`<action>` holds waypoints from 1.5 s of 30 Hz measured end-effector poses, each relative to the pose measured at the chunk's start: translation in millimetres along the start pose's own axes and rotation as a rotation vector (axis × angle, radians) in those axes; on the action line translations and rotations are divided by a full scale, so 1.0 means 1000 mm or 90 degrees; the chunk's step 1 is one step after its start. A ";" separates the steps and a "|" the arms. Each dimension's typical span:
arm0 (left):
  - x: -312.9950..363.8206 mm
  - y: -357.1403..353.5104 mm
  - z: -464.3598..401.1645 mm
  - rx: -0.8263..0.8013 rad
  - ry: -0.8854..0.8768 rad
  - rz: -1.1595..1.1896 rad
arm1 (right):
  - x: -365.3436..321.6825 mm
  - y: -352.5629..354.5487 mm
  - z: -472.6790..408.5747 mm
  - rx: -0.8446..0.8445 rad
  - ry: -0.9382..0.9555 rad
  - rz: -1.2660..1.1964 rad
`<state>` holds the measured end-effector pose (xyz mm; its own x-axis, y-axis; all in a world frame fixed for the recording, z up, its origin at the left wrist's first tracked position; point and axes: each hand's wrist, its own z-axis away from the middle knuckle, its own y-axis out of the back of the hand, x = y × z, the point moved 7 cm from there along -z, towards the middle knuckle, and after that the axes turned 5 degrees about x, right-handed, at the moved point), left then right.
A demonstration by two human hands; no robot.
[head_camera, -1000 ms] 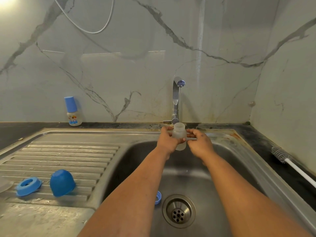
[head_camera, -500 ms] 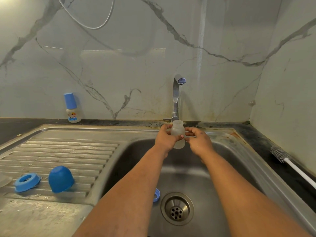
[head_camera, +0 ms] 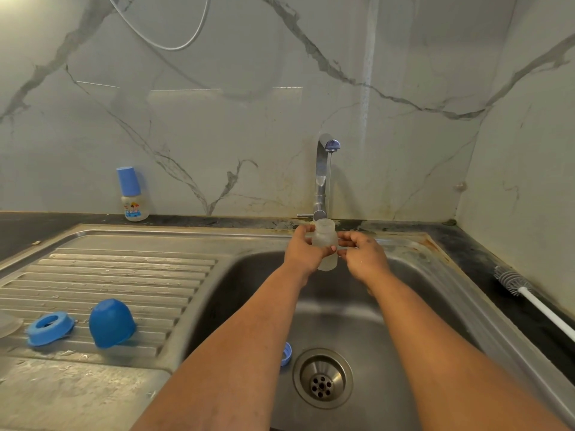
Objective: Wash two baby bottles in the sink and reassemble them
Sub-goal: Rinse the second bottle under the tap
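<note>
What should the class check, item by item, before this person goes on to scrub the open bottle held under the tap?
1. Bottle held upright, mouth up: ok.
2. Left hand grips it: ok.
3. Right hand free to fetch a tool: cannot tell.
4. Water running from the tap: cannot tell.
5. Bottle brush in hand: not ok, it lies on the counter to the right.
6. Second bottle opened: not ok, cap on.

A white-handled bottle brush with grey bristles [head_camera: 529, 298] lies on the dark stone counter [head_camera: 485, 259], and a thin white cable [head_camera: 174, 32] loops across the grey-veined marble wall [head_camera: 217, 119].
</note>
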<state>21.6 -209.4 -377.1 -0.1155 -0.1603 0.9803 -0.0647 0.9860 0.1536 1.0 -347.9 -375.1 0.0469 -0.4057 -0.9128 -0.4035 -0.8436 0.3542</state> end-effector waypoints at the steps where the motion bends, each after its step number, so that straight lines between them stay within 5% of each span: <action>1: 0.000 -0.001 0.000 0.000 0.001 0.001 | 0.000 0.000 0.000 0.001 0.000 0.000; 35: -0.002 -0.001 -0.002 -0.011 0.008 0.002 | -0.009 0.007 0.009 -0.006 0.021 0.030; 43: -0.006 -0.001 -0.001 -0.072 0.066 -0.002 | -0.015 -0.012 0.024 -0.162 0.055 0.182; 45: -0.011 0.002 0.006 -0.095 0.113 0.069 | -0.015 -0.009 0.024 -0.123 0.068 0.219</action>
<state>17.1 -205.5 -388.6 0.0632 -0.0564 0.9964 0.0877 0.9949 0.0507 -17.8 -326.0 -369.6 0.0372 -0.7010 -0.7122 -0.2342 -0.6989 0.6757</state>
